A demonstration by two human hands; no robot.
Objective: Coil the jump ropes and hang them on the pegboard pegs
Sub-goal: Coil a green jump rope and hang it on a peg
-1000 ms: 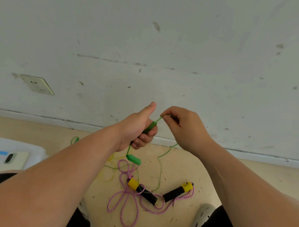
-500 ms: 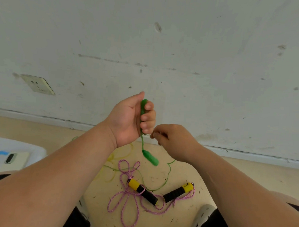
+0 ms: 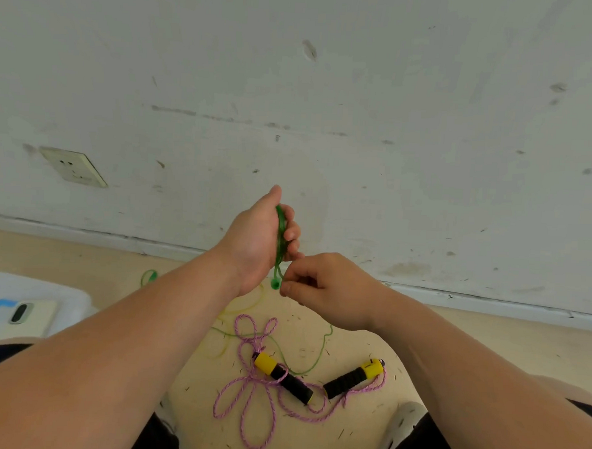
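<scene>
My left hand (image 3: 261, 239) is raised in front of the wall and grips the green jump rope (image 3: 280, 237), its cord running upright through the curled fingers with a green handle end hanging just below. My right hand (image 3: 322, 288) sits right under it and pinches the green cord near that end. The rest of the green cord (image 3: 316, 357) trails down to the floor. A pink jump rope (image 3: 250, 392) with black and yellow handles (image 3: 289, 378) lies loose in loops on the floor between my knees. No pegboard is in view.
A white wall with a socket (image 3: 74, 167) stands straight ahead, its baseboard meeting the tan floor. A thin yellow cord (image 3: 247, 305) lies on the floor under my hands. At the left, a phone (image 3: 19, 312) rests on a white cloth. A white shoe (image 3: 403, 422) shows at bottom right.
My left hand turned the green rope upright and lifted it. My right hand dropped from beside it to below it, now pinching the cord near the hanging handle end.
</scene>
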